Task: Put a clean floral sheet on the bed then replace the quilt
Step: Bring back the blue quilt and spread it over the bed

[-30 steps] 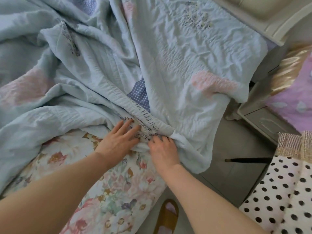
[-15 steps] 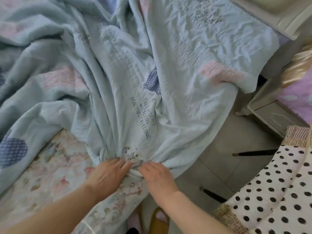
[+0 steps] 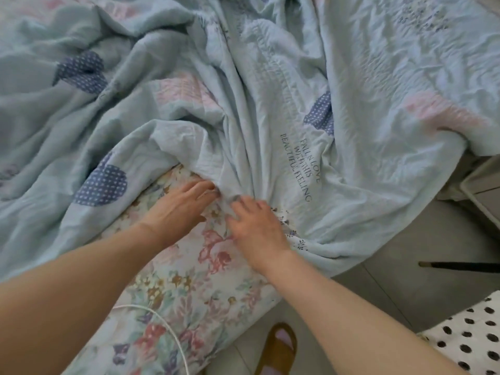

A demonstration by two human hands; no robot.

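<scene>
A pale blue quilt [image 3: 270, 90] with dotted navy hearts, pink patches and printed lettering lies rumpled over most of the bed. The floral sheet [image 3: 194, 288] shows beneath it at the near corner. My left hand [image 3: 181, 209] lies on the sheet with its fingertips tucked into the quilt's bunched edge. My right hand [image 3: 257, 228] is beside it, fingers curled into the same gathered edge. The quilt's right side hangs off the bed toward the floor.
A white cable [image 3: 165, 328] lies across the sheet near my left forearm. A brown slipper [image 3: 278, 347] sits on the grey tiled floor [image 3: 392, 293] by the bed corner. A polka-dot fabric [image 3: 470, 336] is at the lower right, a dark rod [image 3: 460, 266] above it.
Both hands moved back up the bed with the quilt's edge, uncovering more floral sheet at the near corner. The camera swung left, so the furniture at right dropped out of view.
</scene>
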